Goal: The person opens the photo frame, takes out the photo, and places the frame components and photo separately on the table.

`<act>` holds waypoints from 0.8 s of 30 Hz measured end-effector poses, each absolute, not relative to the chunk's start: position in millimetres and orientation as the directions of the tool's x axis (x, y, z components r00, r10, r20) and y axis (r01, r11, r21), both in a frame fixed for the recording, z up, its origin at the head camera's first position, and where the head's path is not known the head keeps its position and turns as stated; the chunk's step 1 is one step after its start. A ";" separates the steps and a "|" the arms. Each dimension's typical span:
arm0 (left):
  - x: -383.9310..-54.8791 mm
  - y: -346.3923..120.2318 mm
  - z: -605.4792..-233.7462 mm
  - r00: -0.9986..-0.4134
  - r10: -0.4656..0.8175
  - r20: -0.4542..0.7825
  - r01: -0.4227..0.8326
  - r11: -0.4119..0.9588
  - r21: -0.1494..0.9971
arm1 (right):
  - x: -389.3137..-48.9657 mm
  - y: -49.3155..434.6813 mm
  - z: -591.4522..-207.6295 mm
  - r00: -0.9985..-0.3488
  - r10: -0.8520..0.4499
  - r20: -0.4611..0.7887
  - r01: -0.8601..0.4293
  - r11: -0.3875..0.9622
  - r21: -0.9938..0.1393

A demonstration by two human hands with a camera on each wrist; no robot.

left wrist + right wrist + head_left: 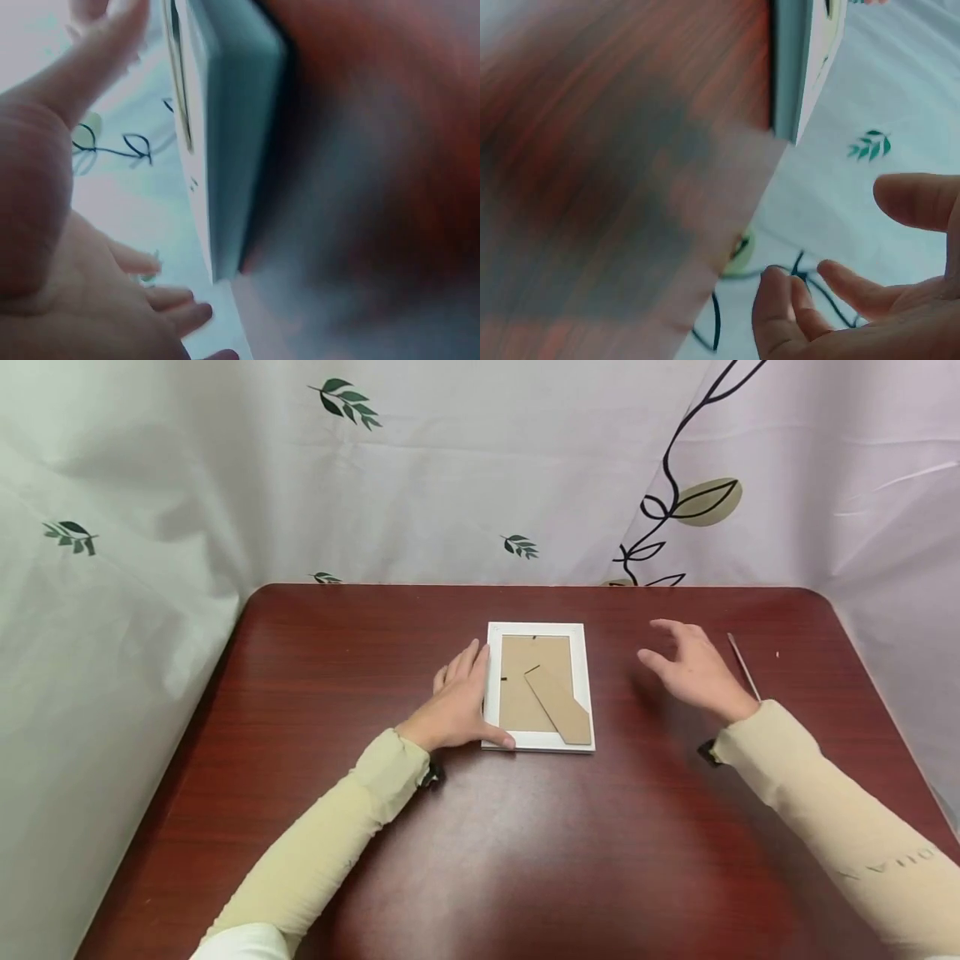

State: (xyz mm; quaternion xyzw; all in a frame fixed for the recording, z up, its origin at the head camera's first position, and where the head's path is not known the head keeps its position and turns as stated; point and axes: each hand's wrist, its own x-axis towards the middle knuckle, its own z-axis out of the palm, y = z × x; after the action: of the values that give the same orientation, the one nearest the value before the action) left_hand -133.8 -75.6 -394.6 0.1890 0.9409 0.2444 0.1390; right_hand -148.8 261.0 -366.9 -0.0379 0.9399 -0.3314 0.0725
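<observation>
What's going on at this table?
A person has a white picture frame lying back side up on the reddish-brown table, with its brown stand on top. Their left hand is at the frame's left edge, its thumb over the near-left corner. The right hand hovers to the right, apart from the frame and holding nothing. A thin stick lies beyond that hand.

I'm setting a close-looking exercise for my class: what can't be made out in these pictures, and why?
Front of the picture frame: head view; its own backing covers it.
Rest of the picture frame: left wrist view; cut off by the top edge.
What the thin rod is: head view; too small.
Pale speck: head view; too small.
Table grain: left wrist view; blurred.
</observation>
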 end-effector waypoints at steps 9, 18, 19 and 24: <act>-166.9 -89.2 -396.9 -0.771 0.603 -0.205 0.454 0.746 0.487 | -112.8 309.6 -374.8 -0.990 -0.125 -0.070 -0.072 0.856 -0.511; -184.7 -90.1 -398.6 -0.690 0.683 -0.240 0.538 0.706 0.461 | -79.6 355.0 -393.0 -0.992 -0.096 -0.081 -0.056 0.916 -0.397; -186.3 -89.5 -399.4 -0.682 0.690 -0.244 0.547 0.702 0.456 | -76.4 359.3 -395.3 -0.992 -0.092 -0.083 -0.054 0.923 -0.382; -193.1 -89.2 -402.4 -0.672 0.689 -0.271 0.561 0.713 0.421 | -66.8 375.2 -403.3 -0.991 -0.057 -0.120 -0.013 0.939 -0.343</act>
State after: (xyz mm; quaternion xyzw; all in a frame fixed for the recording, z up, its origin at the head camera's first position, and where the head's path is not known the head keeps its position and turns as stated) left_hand -193.1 -89.2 -402.4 0.3467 0.9014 0.1530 0.2093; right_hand -66.8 375.2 -403.3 -0.0177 0.9826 -0.1733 0.0641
